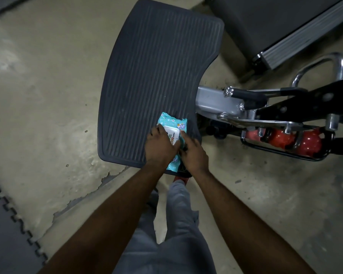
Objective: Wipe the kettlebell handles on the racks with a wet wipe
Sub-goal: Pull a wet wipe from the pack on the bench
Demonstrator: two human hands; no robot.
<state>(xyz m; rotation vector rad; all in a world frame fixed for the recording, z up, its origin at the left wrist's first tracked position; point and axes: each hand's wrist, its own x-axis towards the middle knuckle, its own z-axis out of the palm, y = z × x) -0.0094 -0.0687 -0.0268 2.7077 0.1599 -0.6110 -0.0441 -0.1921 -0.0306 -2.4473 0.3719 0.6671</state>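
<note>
resting flat on top of the pack of wet wipes (167,120), the left grip (159,147) has its fingers spread and only lightly bent over the pack's white lid (171,130), so it presses rather than clasps. the right grip (194,155) sits just beside it, touching the same pack from the right, with its fingers curled in and a fold of the teal wrapper pinched at the edge. i cannot tell whether that fold is the flap or a sheet coming out. the two grips are touching or nearly touching over the lower half of the pack, which they hide. its upper end, with a small cartoon print, shows beyond the fingertips.

the pack lies on a dark ribbed platform (156,66), near that platform's lower right corner. both bare forearms reach down to it from the bottom of the view, and between them are grey trousers (178,224) and a bit of a red shoe (178,177).

the red kettlebells (281,137) are off to the right, well apart from both grips, lined up in a low black wire rack (265,148) on the concrete floor (38,95). a silver and black machine frame (212,99) crosses above them and hides much of their handles. beyond it are a chrome loop (325,62) and a grey machine (275,22). interlocking dark floor tiles (4,224) fill the lower left corner.
</note>
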